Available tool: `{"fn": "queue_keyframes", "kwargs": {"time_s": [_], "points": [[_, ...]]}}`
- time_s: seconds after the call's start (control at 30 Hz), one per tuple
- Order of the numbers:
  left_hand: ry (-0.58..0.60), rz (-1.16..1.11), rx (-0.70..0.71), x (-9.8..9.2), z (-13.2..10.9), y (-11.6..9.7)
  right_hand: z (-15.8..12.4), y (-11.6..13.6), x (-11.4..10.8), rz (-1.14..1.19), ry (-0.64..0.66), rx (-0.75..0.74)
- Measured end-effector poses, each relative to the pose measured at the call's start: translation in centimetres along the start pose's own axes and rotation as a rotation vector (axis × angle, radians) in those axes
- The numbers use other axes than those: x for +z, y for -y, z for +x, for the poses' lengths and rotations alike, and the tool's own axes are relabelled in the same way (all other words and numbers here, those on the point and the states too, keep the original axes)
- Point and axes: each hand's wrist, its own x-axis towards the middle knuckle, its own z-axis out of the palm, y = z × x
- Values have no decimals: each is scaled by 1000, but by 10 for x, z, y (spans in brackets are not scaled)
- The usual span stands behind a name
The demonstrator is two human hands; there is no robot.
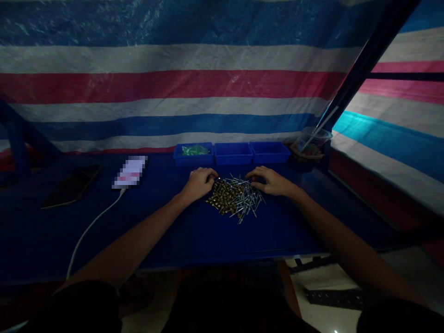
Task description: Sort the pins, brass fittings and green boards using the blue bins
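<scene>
A pile of small items lies on the blue table (208, 240): stubby brass-coloured metal pieces (225, 198) on the left and thin silver pins (248, 199) on the right, touching in the middle. At the upper left of the pile is my left hand (200, 182), its thumb and forefinger closed near a tiny bright spot; whatever they pinch is too small to name. My right hand (272, 181) rests by the upper right of the silver pins, fingers curled, with a gap between thumb and forefinger. Nothing shows in that gap.
Three blue trays stand in a row behind the pile; the left tray (193, 159) holds a green plastic bag (195, 150). A clear tub (315, 136) sits at the back right. To the left lie a lit phone (130, 172) with a white cable (92, 226) and a dark tablet-like device (72, 187).
</scene>
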Motion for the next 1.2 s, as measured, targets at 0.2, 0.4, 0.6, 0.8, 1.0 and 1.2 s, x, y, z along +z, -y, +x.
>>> {"fn": "queue_keyframes", "kwargs": {"time_s": [0.2,0.4,0.6,0.8,1.0,1.2], "points": [[25,-3,-1,1,-1,0,-1,1,6,-1,17,-43],[15,18,11,4,0,2,18,-12,13,8,-153,23],[29,32,9,6,0,3,52,-25,19,-27,64,-59],[39,23,5,3,-1,2,33,-29,12,-88,64,-30],[-81,-27,62,-2,-4,-13,22,-7,2,-48,-60,-73],[-144,-57,176,-2,-12,-40,27,34,10,19,-121,-150]]}}
